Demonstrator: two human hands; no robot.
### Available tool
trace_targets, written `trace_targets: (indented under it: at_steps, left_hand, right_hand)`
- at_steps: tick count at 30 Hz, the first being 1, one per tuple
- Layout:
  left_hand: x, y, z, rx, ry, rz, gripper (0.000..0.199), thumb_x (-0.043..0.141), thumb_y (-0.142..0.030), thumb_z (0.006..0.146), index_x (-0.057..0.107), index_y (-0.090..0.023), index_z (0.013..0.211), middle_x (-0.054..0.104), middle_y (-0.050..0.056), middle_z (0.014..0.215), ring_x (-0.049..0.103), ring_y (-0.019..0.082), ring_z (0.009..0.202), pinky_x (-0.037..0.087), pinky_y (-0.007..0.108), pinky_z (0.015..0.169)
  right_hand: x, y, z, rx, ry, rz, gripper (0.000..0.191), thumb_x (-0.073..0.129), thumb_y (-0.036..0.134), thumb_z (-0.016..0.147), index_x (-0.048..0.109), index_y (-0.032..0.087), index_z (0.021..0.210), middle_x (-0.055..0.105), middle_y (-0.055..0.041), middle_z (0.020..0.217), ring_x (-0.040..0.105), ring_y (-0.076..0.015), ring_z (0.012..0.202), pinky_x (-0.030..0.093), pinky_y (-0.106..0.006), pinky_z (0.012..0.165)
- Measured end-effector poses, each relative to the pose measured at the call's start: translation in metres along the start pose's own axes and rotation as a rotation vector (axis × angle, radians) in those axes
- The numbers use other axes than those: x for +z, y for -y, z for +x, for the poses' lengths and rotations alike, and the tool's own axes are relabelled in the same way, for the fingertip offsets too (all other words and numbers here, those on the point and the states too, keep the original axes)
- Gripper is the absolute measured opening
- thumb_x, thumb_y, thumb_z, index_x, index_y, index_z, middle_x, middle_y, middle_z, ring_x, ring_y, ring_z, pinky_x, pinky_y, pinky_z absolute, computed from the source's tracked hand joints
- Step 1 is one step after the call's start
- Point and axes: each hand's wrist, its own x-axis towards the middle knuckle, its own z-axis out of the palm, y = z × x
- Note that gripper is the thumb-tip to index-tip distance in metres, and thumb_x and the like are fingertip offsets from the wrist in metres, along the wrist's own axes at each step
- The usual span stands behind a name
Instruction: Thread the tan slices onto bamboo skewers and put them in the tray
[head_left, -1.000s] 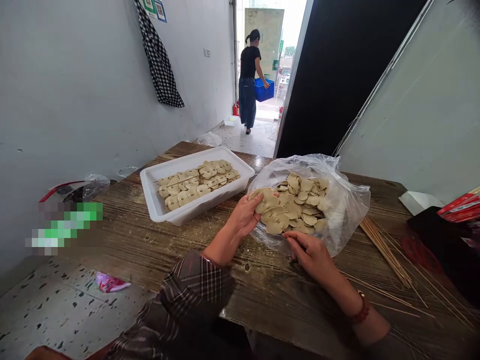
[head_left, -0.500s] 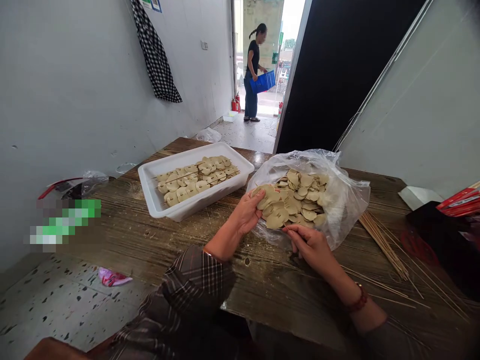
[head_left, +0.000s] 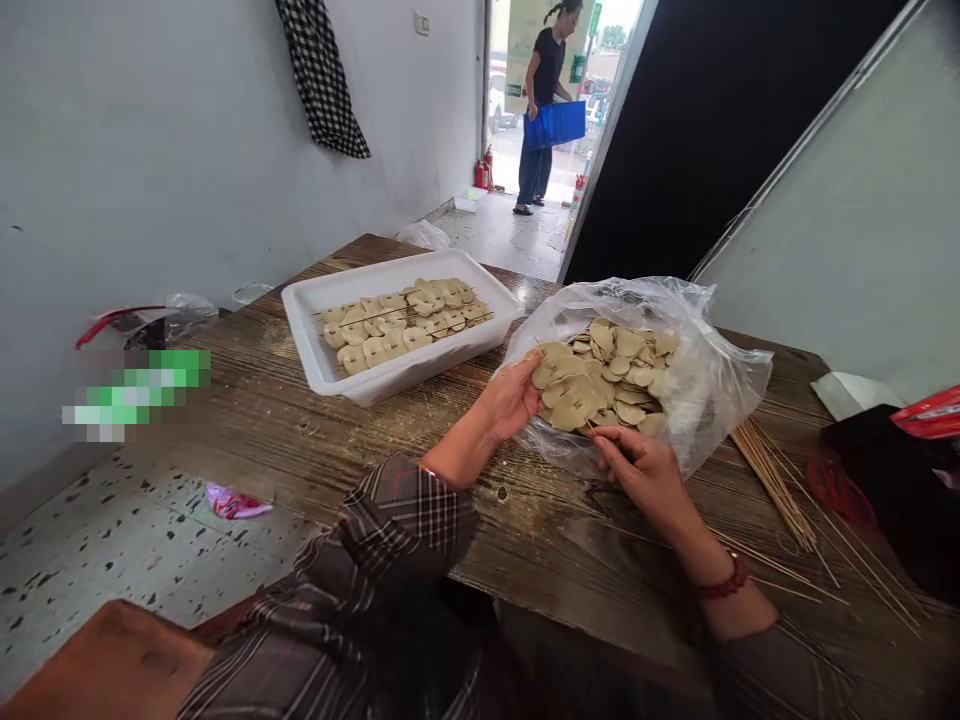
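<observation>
My left hand point(head_left: 516, 398) is closed around the edge of several thin, beige round slices point(head_left: 574, 398), which overlap one another. A thin wooden skewer point(head_left: 591, 428) shows at the lower edge of these slices, and my right hand point(head_left: 646, 470) pinches its end. Both hands are over the near side of a clear plastic bag point(head_left: 724, 385), in which a heap of loose slices point(head_left: 636, 350) lies. To the left stands a white tray point(head_left: 319, 378) holding rows of skewered slices point(head_left: 386, 345).
Loose skewers point(head_left: 776, 490) lie on the wooden table point(head_left: 405, 440) to the right, near red-handled scissors point(head_left: 840, 490) and a dark bag point(head_left: 892, 480). White paper point(head_left: 855, 395) is at the right edge. In the doorway a person point(head_left: 549, 70) carries a blue crate point(head_left: 556, 125).
My view has tipped down and shifted slightly left. Both hands keep hold of the slices and skewer. The person in the doorway has turned the blue crate more level.
</observation>
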Motion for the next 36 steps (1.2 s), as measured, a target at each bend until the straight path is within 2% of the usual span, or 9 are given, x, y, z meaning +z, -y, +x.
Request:
trace_targets:
  at_steps: [4, 9, 13, 18, 23, 27, 31, 36]
  left_hand:
    - [-0.003, 0.005, 0.001, -0.010, 0.015, -0.040, 0.031, 0.051, -0.032, 0.096, 0.066, -0.010, 0.111, 0.075, 0.011, 0.091, 0.072, 0.019, 0.084, 0.057, 0.030, 0.081]
    - [-0.008, 0.012, 0.006, 0.007, 0.044, -0.020, 0.035, 0.057, -0.040, 0.092, 0.067, -0.011, 0.109, 0.074, 0.011, 0.089, 0.071, 0.018, 0.074, 0.057, 0.029, 0.072]
    - [-0.011, 0.018, 0.007, 0.023, 0.076, 0.014, 0.039, 0.057, -0.043, 0.091, 0.067, -0.012, 0.110, 0.074, 0.010, 0.089, 0.068, 0.016, 0.068, 0.053, 0.025, 0.061]
    - [-0.011, 0.019, 0.008, 0.042, 0.083, 0.030, 0.043, 0.060, -0.051, 0.087, 0.066, -0.014, 0.109, 0.072, 0.008, 0.087, 0.065, 0.014, 0.062, 0.053, 0.024, 0.059]
    - [-0.012, 0.017, 0.009, -0.016, 0.106, -0.033, 0.043, 0.058, -0.055, 0.087, 0.060, -0.015, 0.105, 0.069, 0.007, 0.084, 0.067, 0.015, 0.066, 0.054, 0.026, 0.064]
    - [-0.013, 0.020, 0.012, -0.015, 0.080, -0.025, 0.044, 0.059, -0.055, 0.085, 0.056, -0.016, 0.104, 0.068, 0.007, 0.085, 0.069, 0.016, 0.068, 0.053, 0.026, 0.064]
    - [-0.017, 0.025, 0.012, 0.019, 0.119, 0.011, 0.040, 0.057, -0.053, 0.086, 0.057, -0.016, 0.102, 0.069, 0.009, 0.088, 0.068, 0.015, 0.067, 0.049, 0.024, 0.063]
    - [-0.020, 0.029, 0.012, 0.041, 0.144, 0.036, 0.045, 0.062, -0.057, 0.081, 0.058, -0.017, 0.100, 0.068, 0.006, 0.081, 0.066, 0.014, 0.065, 0.048, 0.025, 0.065]
  right_hand:
    - [-0.003, -0.006, 0.001, -0.157, -0.074, -0.146, 0.026, 0.058, 0.040, 0.090, 0.074, 0.020, 0.093, 0.076, -0.0077, 0.091, 0.070, -0.0232, 0.085, 0.054, -0.036, 0.077]
    - [-0.003, -0.012, 0.002, -0.222, -0.114, -0.216, 0.023, 0.057, 0.037, 0.092, 0.073, 0.021, 0.090, 0.075, -0.0080, 0.088, 0.068, -0.0233, 0.083, 0.054, -0.039, 0.078]
    - [0.000, -0.018, 0.001, -0.229, -0.154, -0.252, 0.023, 0.055, 0.037, 0.093, 0.072, 0.021, 0.099, 0.074, -0.0091, 0.096, 0.068, -0.0238, 0.089, 0.054, -0.041, 0.082]
    - [0.000, -0.012, 0.000, -0.211, -0.246, -0.327, 0.026, 0.055, 0.040, 0.093, 0.072, 0.021, 0.099, 0.074, -0.0102, 0.099, 0.068, -0.0253, 0.093, 0.053, -0.042, 0.084]
    - [-0.014, 0.026, 0.008, -0.195, -0.360, -0.422, 0.032, 0.054, 0.045, 0.092, 0.073, 0.020, 0.096, 0.074, -0.0096, 0.094, 0.068, -0.0247, 0.087, 0.052, -0.038, 0.076]
    - [-0.018, 0.075, 0.022, -0.253, -0.347, -0.501, 0.031, 0.053, 0.044, 0.092, 0.073, 0.021, 0.096, 0.073, -0.0082, 0.092, 0.067, -0.0231, 0.083, 0.051, -0.036, 0.072]
    - [-0.003, 0.119, 0.038, -0.314, -0.270, -0.529, 0.028, 0.053, 0.040, 0.092, 0.073, 0.021, 0.095, 0.073, -0.0079, 0.091, 0.065, -0.0217, 0.082, 0.050, -0.035, 0.072]
    - [0.024, 0.151, 0.060, -0.357, -0.211, -0.567, 0.030, 0.051, 0.039, 0.093, 0.073, 0.021, 0.095, 0.073, -0.0079, 0.091, 0.064, -0.0203, 0.076, 0.048, -0.033, 0.066]
